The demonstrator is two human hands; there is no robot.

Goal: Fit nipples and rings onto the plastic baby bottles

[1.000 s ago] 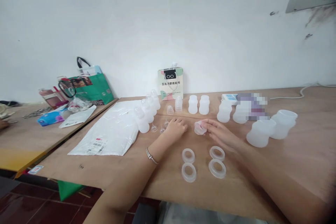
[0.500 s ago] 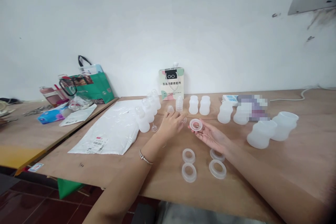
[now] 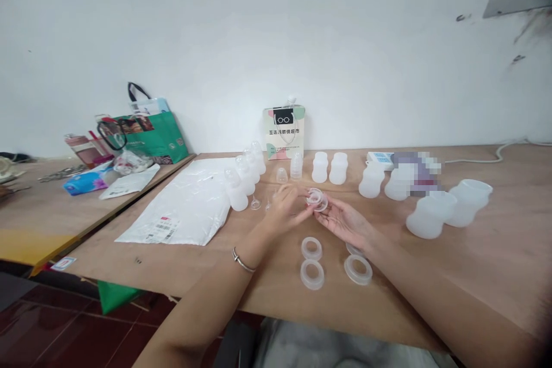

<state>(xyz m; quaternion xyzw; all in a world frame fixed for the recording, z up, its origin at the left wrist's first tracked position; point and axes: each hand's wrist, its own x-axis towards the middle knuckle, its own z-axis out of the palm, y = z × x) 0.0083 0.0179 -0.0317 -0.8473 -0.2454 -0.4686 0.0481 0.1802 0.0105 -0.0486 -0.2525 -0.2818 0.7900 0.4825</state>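
Observation:
My right hand (image 3: 342, 221) is closed on a translucent bottle collar ring (image 3: 322, 203), held above the middle of the table. From the other side my left hand (image 3: 287, 204) pinches a clear bottle nipple (image 3: 314, 196) against that ring; whether it sits through the hole I cannot tell. Below the hands lie several more collar rings (image 3: 312, 274) (image 3: 358, 269). Beyond my left fingers stand small clear domed caps (image 3: 282, 175) and a stack of them (image 3: 296, 166). Clear nipples (image 3: 255, 202) rest on the table left of my left hand.
Finished-looking baby bottles (image 3: 237, 194) stand in a row at left beside a white plastic mailer (image 3: 181, 207). Translucent bottle bodies (image 3: 338, 169) (image 3: 425, 215) stand at the back and right. A paper bag (image 3: 284, 135) leans on the wall; a green bag (image 3: 161, 138) is far left.
My left hand has moved right and brought the clear nipple up against the collar ring in my right hand. The right hand has stayed almost in place.

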